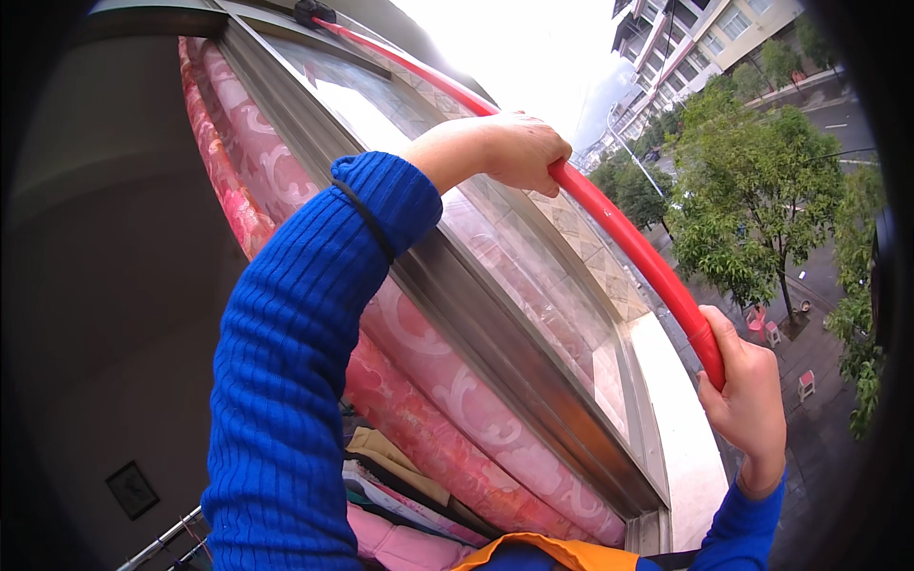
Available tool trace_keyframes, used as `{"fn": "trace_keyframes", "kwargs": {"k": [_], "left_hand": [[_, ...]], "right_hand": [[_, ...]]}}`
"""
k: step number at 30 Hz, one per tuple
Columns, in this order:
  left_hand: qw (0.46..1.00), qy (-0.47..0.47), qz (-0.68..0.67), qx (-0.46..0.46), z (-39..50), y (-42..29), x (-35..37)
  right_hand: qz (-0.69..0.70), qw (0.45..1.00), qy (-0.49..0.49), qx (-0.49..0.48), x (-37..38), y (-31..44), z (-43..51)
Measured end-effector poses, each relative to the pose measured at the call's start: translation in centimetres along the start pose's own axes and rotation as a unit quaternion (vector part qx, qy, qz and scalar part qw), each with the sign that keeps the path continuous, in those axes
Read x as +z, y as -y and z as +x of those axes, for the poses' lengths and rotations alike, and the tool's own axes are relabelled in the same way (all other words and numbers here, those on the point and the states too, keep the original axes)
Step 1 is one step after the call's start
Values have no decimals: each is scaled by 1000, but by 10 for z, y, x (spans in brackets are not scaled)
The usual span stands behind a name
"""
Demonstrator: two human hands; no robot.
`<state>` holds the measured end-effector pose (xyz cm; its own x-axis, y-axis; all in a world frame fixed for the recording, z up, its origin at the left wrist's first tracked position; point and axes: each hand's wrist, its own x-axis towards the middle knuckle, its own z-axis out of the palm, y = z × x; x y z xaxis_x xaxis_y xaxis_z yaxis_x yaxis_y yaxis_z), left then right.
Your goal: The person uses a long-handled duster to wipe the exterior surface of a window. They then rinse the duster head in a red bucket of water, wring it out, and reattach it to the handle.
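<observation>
A long red pole (628, 239) runs outside the window from the lower right to the upper left. My left hand (518, 150) is closed around it partway along, its arm in a ribbed blue sleeve crossing in front of the window frame. Near the pole's lower end, my right hand (746, 385) grips it too. A dark head (313, 13) sits at the far end, by the top of the window; whether it touches the glass I cannot tell. The sliding window's glass pane (500, 235) lies behind and below the pole.
The metal window frame (493, 342) slants beside pink patterned curtains (435, 400). Folded clothes (400, 471) lie below the curtains, inside. A pale outer ledge (685, 428) borders the drop to a street with trees (757, 207) and plastic stools (806, 385).
</observation>
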<state>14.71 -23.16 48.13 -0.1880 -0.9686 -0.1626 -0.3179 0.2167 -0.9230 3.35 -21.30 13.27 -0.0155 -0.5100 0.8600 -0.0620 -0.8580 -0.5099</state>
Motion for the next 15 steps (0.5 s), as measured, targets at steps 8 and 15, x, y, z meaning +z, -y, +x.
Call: {"fn": "trace_keyframes", "kwargs": {"k": [8,15], "left_hand": [[998,-47,31,-14,-44,16,21],[995,-87,50,-8,-59,21,22]], "right_hand": [[90,994,50,-21,42,9,-2],[125,990,41,-42,64,-10,1]]}}
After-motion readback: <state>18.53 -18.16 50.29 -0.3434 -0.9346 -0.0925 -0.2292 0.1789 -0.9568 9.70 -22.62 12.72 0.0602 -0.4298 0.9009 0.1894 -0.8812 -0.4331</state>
